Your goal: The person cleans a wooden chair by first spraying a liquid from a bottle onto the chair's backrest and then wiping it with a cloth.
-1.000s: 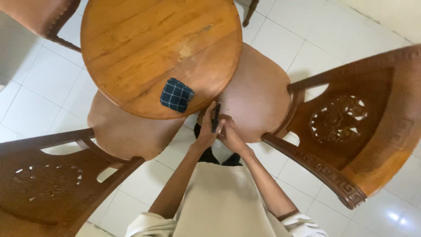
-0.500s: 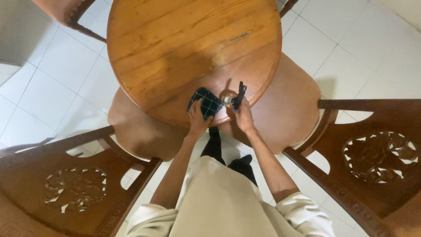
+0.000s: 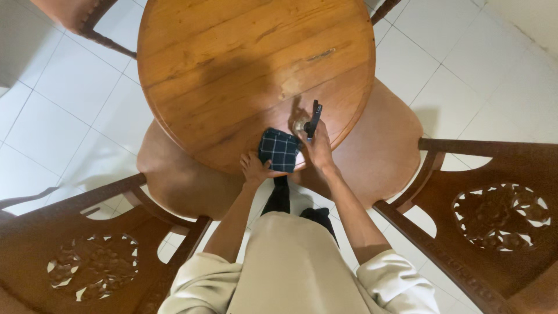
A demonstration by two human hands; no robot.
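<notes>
Left to right. Carved wooden chair (image 3: pixel 87 256) at lower left, white tiled floor (image 3: pixel 52 116) beyond it.

Your left hand (image 3: pixel 254 168) lies at the near edge of the round wooden surface (image 3: pixel 232 64), fingers loosely curled against the dark checked cloth (image 3: pixel 279 149), touching its left edge rather than gripping it. The cloth sits folded on the rim.

Your right hand (image 3: pixel 318 148), just beside the cloth, is closed around a small spray bottle (image 3: pixel 313 119) with a dark head, held upright over the wood.

Step in hand, by my reading: wetting the surface ahead of a wipe. The next move calls for a firm grasp on the cloth.

Second chair (image 3: pixel 494 221) at right.

Hard to make out: the bottle's clear body, any spray or wet patch, your right fingertips. Both chairs are cut off by the frame.
</notes>
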